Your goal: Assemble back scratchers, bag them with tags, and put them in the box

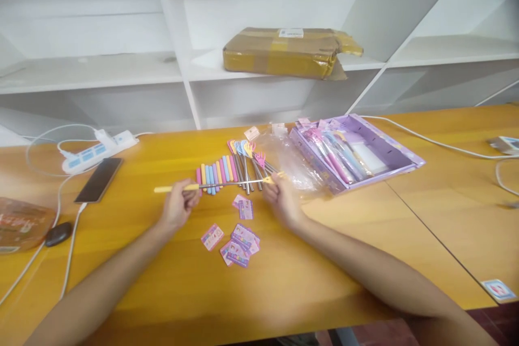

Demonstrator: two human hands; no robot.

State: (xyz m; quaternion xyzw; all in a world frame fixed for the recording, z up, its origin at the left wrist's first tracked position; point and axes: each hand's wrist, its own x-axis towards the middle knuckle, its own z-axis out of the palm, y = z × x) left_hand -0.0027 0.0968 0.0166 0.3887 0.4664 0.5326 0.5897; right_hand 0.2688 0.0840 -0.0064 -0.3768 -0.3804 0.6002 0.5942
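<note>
A back scratcher (231, 183) with a yellow handle, a thin metal rod and a yellow hand-shaped head lies level between my hands. My left hand (177, 206) is closed around its handle, while the fingers of my right hand (284, 201) pinch the head end. Just beyond the rod, pink, yellow and blue handles (217, 173) lie in a row. Beside them are several metal rods with coloured claw heads (247, 151), partly behind my right hand. Small printed cards (239, 246) are scattered on the table nearer to me.
At the right, a purple box (381, 168) holds wrapped back scratchers, with clear plastic bags (298, 165) against it. A power strip (99, 152), a phone (99, 179), cables and an orange packet (24, 225) lie left. A taped carton (279, 53) rests on the shelf behind.
</note>
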